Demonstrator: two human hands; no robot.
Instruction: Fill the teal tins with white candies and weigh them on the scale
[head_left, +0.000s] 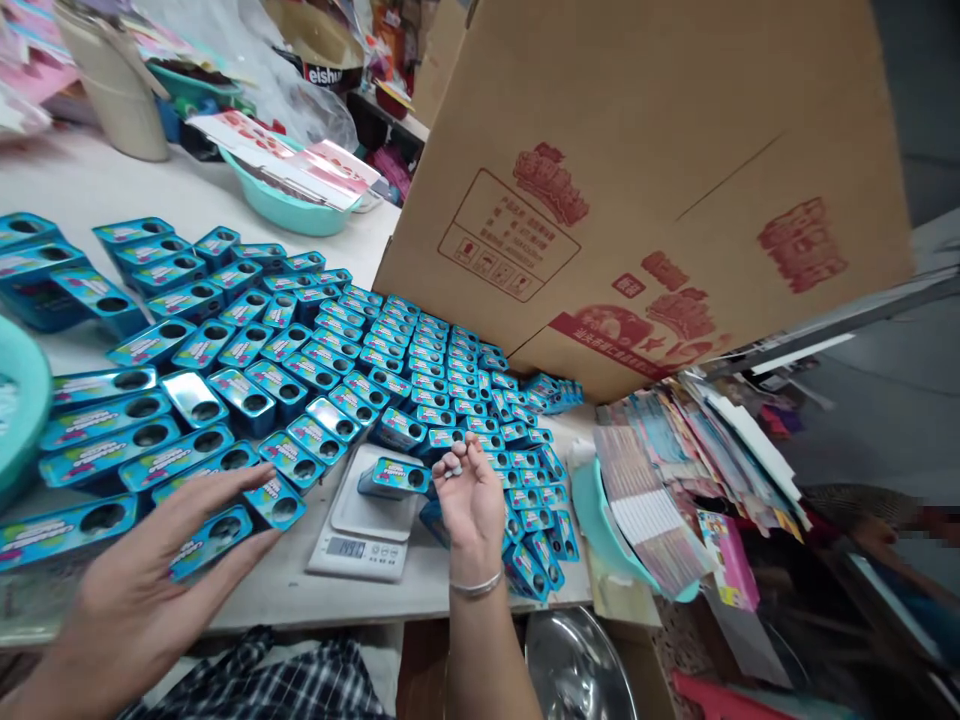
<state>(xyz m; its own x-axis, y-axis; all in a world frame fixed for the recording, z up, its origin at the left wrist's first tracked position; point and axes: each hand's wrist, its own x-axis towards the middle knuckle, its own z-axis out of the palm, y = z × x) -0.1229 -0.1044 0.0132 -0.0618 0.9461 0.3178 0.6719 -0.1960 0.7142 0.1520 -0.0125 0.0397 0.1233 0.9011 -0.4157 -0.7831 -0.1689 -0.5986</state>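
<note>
My left hand (161, 585) is at the lower left, thumb and fingers spread apart. Between them shows a small blue tin (214, 542) with a round hole in its top; contact is unclear. My right hand (472, 495), palm up with curled fingers, holds small pale pieces (453, 470) at the fingertips. Just left of it, one blue tin (397, 476) sits on the pan of a white digital scale (360, 557), whose display is lit. Many similar tins (337, 345) stand in rows around and behind the scale.
A large cardboard box (637, 180) with red print stands behind the tins. Turquoise basins are at the left edge (30, 410), at the back (289, 205) and at the right (600, 510), the last under stacked printed cards (645, 500). A metal bowl (577, 665) is below the table edge.
</note>
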